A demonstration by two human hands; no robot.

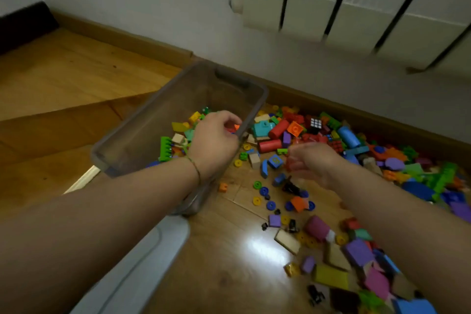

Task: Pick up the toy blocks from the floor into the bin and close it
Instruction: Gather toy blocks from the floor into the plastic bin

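A clear grey plastic bin [127, 132] stands on the wood floor by the wall, with several coloured toy blocks [175, 140] inside it. My left hand [216, 137] is over the bin's right rim, its fingers curled round small red and orange pieces. My right hand [316, 160] is blurred, low over the floor just right of the bin, fingers curled round what looks like red blocks. A big pile of loose blocks [339, 135] spreads along the wall and down the right side of the floor [229, 262]. The bin's pale lid [142, 262] lies flat near me, partly under my left forearm.
A white radiator [356, 20] hangs on the wall above the pile. A wooden skirting board [122, 35] runs along the wall. A small puzzle cube [316, 123] sits in the pile. Bare wood floor stretches to the left of the bin.
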